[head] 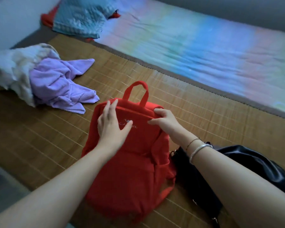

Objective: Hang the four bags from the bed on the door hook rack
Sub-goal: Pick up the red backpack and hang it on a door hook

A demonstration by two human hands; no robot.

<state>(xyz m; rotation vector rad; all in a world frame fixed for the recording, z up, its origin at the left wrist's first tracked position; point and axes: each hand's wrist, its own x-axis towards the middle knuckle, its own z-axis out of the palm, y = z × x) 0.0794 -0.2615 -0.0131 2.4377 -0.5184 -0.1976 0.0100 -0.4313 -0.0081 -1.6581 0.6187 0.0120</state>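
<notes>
A red backpack (130, 170) lies flat on the bamboo mat of the bed, its top loop handle (136, 91) pointing away from me. My left hand (113, 124) rests flat on the backpack's upper front, fingers spread over the white logo. My right hand (165, 120) pinches the backpack's upper right edge between fingers and thumb. A black leather bag (247, 163) lies just right of the backpack, partly under my right forearm. The door hook rack is out of view.
The bamboo mat (196, 112) covers the near side of the bed; a pastel striped sheet (204, 46) covers the far side. A crumpled purple towel (59, 84) and pale bedding (11, 69) lie at left. A blue quilted cloth over something red (82, 17) sits at the far corner.
</notes>
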